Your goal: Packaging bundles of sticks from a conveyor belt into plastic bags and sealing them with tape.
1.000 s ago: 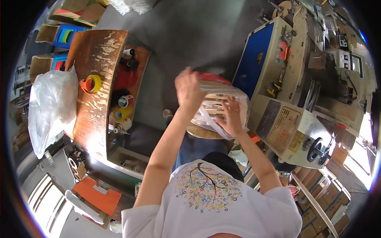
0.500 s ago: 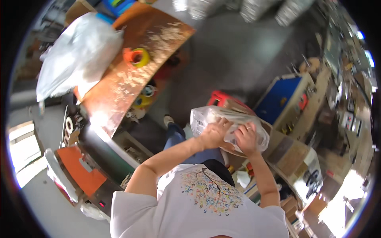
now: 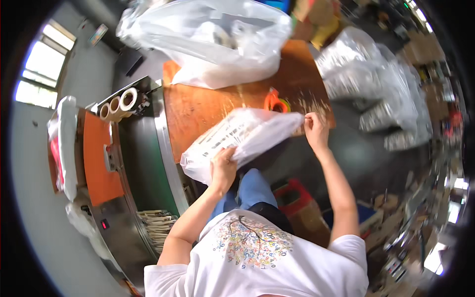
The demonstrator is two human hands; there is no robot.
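The left hand (image 3: 223, 166) has its grip pinched on the near end of a clear plastic bag (image 3: 242, 136) of printed packets. The right hand (image 3: 315, 129) pinches the bag's far corner. The bag is stretched between them above the near edge of the wooden counter (image 3: 208, 106). Just beyond the bag, an orange tape roll (image 3: 276, 102) lies on the counter, with a large white sack (image 3: 217, 42) farther back.

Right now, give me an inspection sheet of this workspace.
Surface: brown wooden table, scuffed, pale specks on top.
Job's things: clear plastic bag of flat white pieces, held over the table edge.
Clutter: large full plastic bag; orange tape dispenser; tape rolls on the machine.
Grips: left hand clasps the bag's lower end; right hand pinches its far corner.
Cables: nothing seen.
Surroundings: green-and-steel machine; bagged goods, blurred.
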